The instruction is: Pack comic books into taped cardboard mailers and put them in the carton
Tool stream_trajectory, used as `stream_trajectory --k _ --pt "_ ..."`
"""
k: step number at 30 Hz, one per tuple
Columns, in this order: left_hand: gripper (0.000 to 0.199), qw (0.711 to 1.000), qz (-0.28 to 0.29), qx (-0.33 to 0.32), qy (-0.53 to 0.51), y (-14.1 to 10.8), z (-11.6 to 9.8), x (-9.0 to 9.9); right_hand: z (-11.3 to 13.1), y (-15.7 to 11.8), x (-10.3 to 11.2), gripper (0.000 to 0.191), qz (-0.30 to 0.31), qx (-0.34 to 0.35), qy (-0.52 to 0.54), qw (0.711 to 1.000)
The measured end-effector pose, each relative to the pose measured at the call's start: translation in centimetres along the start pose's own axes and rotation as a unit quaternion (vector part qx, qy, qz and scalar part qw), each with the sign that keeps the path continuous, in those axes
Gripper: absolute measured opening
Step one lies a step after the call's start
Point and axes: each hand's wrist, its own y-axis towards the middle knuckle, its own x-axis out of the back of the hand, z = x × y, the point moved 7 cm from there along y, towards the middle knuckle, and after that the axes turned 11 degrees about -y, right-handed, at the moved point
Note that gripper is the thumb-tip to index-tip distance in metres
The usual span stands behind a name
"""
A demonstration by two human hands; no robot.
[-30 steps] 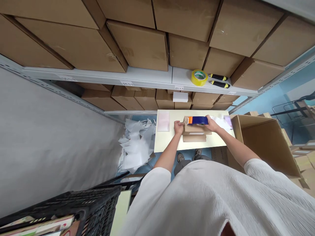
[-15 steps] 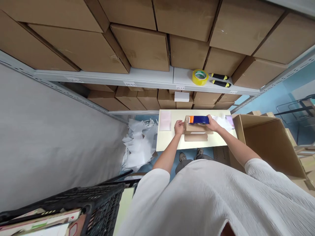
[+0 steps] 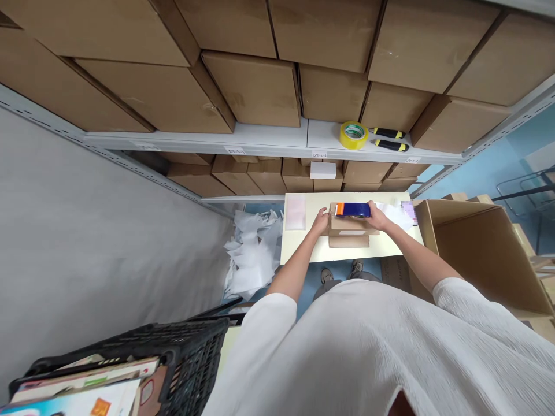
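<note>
Small cardboard box (image 3: 358,225) sits on the pale table (image 3: 299,247) just right of the frame's centre, with a blue tape dispenser (image 3: 358,210) lying along its top, orange end toward the left of the frame. Compared with a second ago, the left hand (image 3: 321,222) has changed its pose: its fingers were bunched at the box's left end, and now they sit higher and less bunched beside that end. The dispenser holds nearly the same place over the box, and the right hand (image 3: 378,218) keeps its grip on the right end. That suggests the taping is at its start, with attention on the left edge, though this is a judgement.

Whether the left fingers press the box, pinch a strip or only hover cannot be told; any tape there is too fine and clear to make out. The dispenser covers much of the box's top, hiding the seam. Below the box, a brown cardboard piece (image 3: 348,241) is partly overlapped, so its shape is uncertain. At lower left, the black crate (image 3: 197,352) is cut off by the frame.
</note>
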Motion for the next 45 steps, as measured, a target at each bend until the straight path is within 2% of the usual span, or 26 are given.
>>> stream_trajectory --k 4,7,9,12,21,30,37,39,42,45 --pt "0.077 0.991 0.102 -0.037 0.082 -0.3 -2.0 -0.6 0.2 -0.1 0.1 0.042 0.003 -0.001 0.010 1.000" --pt "0.108 0.964 0.171 -0.071 0.191 -0.7 -3.1 -1.5 0.4 -0.2 0.2 0.040 -0.001 -0.004 0.013 1.000" --pt "0.125 0.948 0.194 -0.067 0.244 -0.7 -3.2 -1.9 0.5 -0.3 0.3 0.039 -0.006 -0.002 0.014 1.000" --pt "0.138 0.934 0.208 -0.063 0.283 -0.5 -3.1 -2.4 0.5 -0.3 0.2 0.039 -0.009 0.005 0.018 1.000" --pt "0.138 0.904 0.231 -0.104 0.343 -0.3 -3.2 -3.3 0.5 -0.3 0.1 0.035 -0.013 0.022 0.018 1.000" --pt "0.144 0.905 0.223 -0.080 0.352 0.0 -2.9 -2.6 1.5 0.7 1.8 0.027 -0.001 0.114 -0.035 0.993" --pt "0.142 0.903 0.210 -0.072 0.368 0.0 -3.5 -2.4 3.3 1.1 1.9 0.065 -0.006 0.182 -0.079 0.980" --pt "0.139 0.904 0.203 -0.071 0.369 -0.1 -3.7 -2.3 3.4 1.0 1.6 0.066 0.011 0.183 -0.099 0.978" --pt "0.137 0.901 0.200 -0.089 0.374 -0.2 -4.4 -2.6 3.5 0.9 1.4 0.057 0.031 0.177 -0.107 0.978" --pt "0.140 0.883 0.228 -0.134 0.388 -0.5 -5.4 -3.9 3.7 1.3 1.5 0.051 0.041 0.159 -0.106 0.981"
